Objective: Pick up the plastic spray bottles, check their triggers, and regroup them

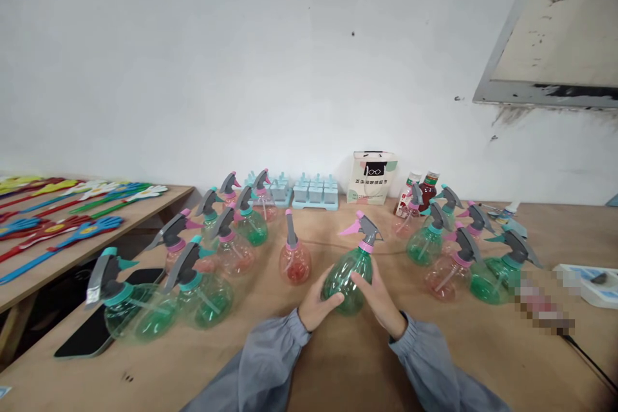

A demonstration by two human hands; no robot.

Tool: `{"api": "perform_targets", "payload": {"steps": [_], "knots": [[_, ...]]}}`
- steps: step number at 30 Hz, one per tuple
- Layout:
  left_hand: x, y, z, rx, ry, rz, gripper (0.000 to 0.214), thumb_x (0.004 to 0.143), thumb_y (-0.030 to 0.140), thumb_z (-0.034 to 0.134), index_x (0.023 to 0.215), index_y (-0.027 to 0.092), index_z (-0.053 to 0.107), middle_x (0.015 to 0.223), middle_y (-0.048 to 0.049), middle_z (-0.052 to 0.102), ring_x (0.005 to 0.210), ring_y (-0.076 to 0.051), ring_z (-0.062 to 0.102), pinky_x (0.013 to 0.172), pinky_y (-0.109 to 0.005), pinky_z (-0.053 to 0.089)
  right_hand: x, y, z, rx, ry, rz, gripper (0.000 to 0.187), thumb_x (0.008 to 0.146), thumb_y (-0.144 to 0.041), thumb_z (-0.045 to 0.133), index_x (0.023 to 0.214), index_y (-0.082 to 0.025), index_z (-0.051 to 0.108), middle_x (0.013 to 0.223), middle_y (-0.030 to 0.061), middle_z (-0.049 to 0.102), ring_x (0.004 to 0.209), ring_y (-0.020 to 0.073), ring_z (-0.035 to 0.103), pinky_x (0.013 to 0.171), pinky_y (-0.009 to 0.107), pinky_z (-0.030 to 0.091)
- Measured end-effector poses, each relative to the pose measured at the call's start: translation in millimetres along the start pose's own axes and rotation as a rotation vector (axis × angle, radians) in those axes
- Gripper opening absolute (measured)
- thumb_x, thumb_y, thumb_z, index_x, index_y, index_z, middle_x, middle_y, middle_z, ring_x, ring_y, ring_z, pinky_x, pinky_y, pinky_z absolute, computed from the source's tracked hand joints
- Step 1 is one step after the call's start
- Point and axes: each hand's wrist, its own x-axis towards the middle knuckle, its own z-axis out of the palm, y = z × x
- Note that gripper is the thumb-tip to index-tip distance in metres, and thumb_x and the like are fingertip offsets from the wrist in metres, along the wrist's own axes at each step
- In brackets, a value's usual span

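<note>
Both my hands hold a green spray bottle point(348, 280) with a pink and grey trigger head, tilted slightly to the right over the table. My left hand point(318, 301) grips its lower left side, the thumb lying across the front. Around the right side wraps my right hand point(380, 290), its thumb pressed to the green body. The bottle's underside and most of my fingertips behind it are hidden. Just beyond, to the left, a pink spray bottle point(295, 262) stands upright with its grey trigger turned toward me.
Several green and pink spray bottles stand at left point(205, 302) and right point(447, 275). Behind are light-blue popsicle moulds point(315, 194), a paper bag point(371, 180) and sauce-like bottles point(427, 190). A phone point(87, 335) lies at left. Hand-shaped toys point(91, 232) cover the side table.
</note>
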Motion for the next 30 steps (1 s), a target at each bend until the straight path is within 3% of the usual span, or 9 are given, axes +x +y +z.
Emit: {"api": "perform_targets", "payload": {"steps": [3, 6, 9, 12, 16, 20, 23, 26, 30], "knots": [[-7.4, -1.3, -3.1, 0.162, 0.059, 0.079, 0.088, 0.081, 0.07, 0.06, 0.151, 0.018, 0.041, 0.143, -0.0173, 0.058, 0.105, -0.027, 0.068, 0.097, -0.043, 0.054, 3.3, 11.8, -8.0, -0.05, 0.022, -0.022, 0.052, 0.064, -0.045, 0.087, 0.106, -0.028, 0.062, 0.099, 0.0011, 0.072, 0.092, 0.0212, 0.067, 0.088, 0.038, 0.056], [-15.4, -0.6, -8.7, 0.329, 0.111, 0.352, 0.077, 0.091, 0.065, 0.047, 0.153, 0.02, 0.035, 0.147, -0.021, 0.052, 0.07, -0.016, 0.064, 0.069, -0.035, 0.056, 37.4, 15.4, -24.0, -0.17, 0.213, -0.155, 0.058, 0.065, -0.049, 0.084, 0.111, -0.027, 0.056, 0.105, 0.003, 0.069, 0.097, 0.0225, 0.065, 0.094, 0.043, 0.052], [-17.4, 1.0, -16.4, 0.452, 0.2, 0.728, 0.069, 0.092, 0.064, 0.045, 0.145, 0.02, 0.044, 0.139, -0.0218, 0.056, 0.07, -0.015, 0.062, 0.059, -0.03, 0.053, 86.3, 17.5, -44.1, -0.434, 0.319, -0.36, 0.076, 0.062, -0.054, 0.083, 0.124, -0.022, 0.051, 0.126, 0.0115, 0.06, 0.119, 0.028, 0.055, 0.11, 0.051, 0.039], [-14.1, 3.2, -25.1, 0.564, 0.302, 0.899, 0.058, 0.094, 0.057, 0.044, 0.139, 0.021, 0.048, 0.128, -0.0179, 0.059, 0.077, -0.017, 0.064, 0.058, -0.027, 0.052, 125.3, 26.1, -59.4, -0.642, 0.391, -0.445, 0.089, 0.065, -0.066, 0.074, 0.132, -0.014, 0.047, 0.135, 0.0207, 0.049, 0.133, 0.0347, 0.043, 0.115, 0.055, 0.031], [-6.6, 8.1, -42.9, 0.704, 0.551, 0.974, 0.051, 0.091, 0.053, 0.051, 0.132, 0.023, 0.051, 0.116, -0.0115, 0.055, 0.082, -0.018, 0.062, 0.057, -0.026, 0.051, 153.7, 43.4, -70.8, -0.804, 0.478, -0.474, 0.095, 0.072, -0.076, 0.06, 0.139, -0.011, 0.042, 0.137, 0.0248, 0.043, 0.137, 0.0385, 0.038, 0.112, 0.055, 0.035], [2.8, 15.4, -65.5, 0.609, 0.861, 0.981, 0.05, 0.088, 0.043, 0.056, 0.132, 0.024, 0.047, 0.111, -0.0063, 0.046, 0.068, -0.011, 0.052, 0.051, -0.027, 0.044, 172.1, 56.9, -79.1, -0.916, 0.583, -0.52, 0.096, 0.077, -0.074, 0.057, 0.142, -0.007, 0.035, 0.139, 0.0299, 0.04, 0.138, 0.0414, 0.035, 0.11, 0.058, 0.034], [7.5, 16.9, -74.2, 0.586, 0.879, 0.973, 0.046, 0.088, 0.039, 0.057, 0.13, 0.024, 0.047, 0.11, -0.0055, 0.045, 0.066, -0.01, 0.051, 0.051, -0.029, 0.042, 180.1, 66.0, -81.6, -0.953, 0.688, -0.545, 0.097, 0.078, -0.068, 0.06, 0.144, -0.004, 0.029, 0.139, 0.0332, 0.041, 0.137, 0.0438, 0.036, 0.108, 0.063, 0.034], [8.9, 13.9, -74.3, 0.577, 0.887, 0.967, 0.048, 0.089, 0.046, 0.054, 0.133, 0.028, 0.045, 0.112, -0.0057, 0.047, 0.068, -0.012, 0.052, 0.053, -0.031, 0.043, 180.8, 74.3, -82.3, -0.987, 0.732, -0.598, 0.091, 0.078, -0.057, 0.061, 0.144, -0.004, 0.028, 0.139, 0.0317, 0.042, 0.136, 0.043, 0.038, 0.107, 0.063, 0.035], [8.9, 12.9, -73.2, 0.557, 0.983, 0.928, 0.053, 0.09, 0.052, 0.053, 0.139, 0.037, 0.039, 0.132, -0.008, 0.047, 0.095, -0.024, 0.06, 0.075, -0.045, 0.051, 178.9, 78.9, -85.1, -1.019, 0.685, -0.636, 0.08, 0.081, -0.056, 0.058, 0.139, -0.006, 0.035, 0.133, 0.0282, 0.049, 0.131, 0.0402, 0.042, 0.108, 0.061, 0.035]]}}
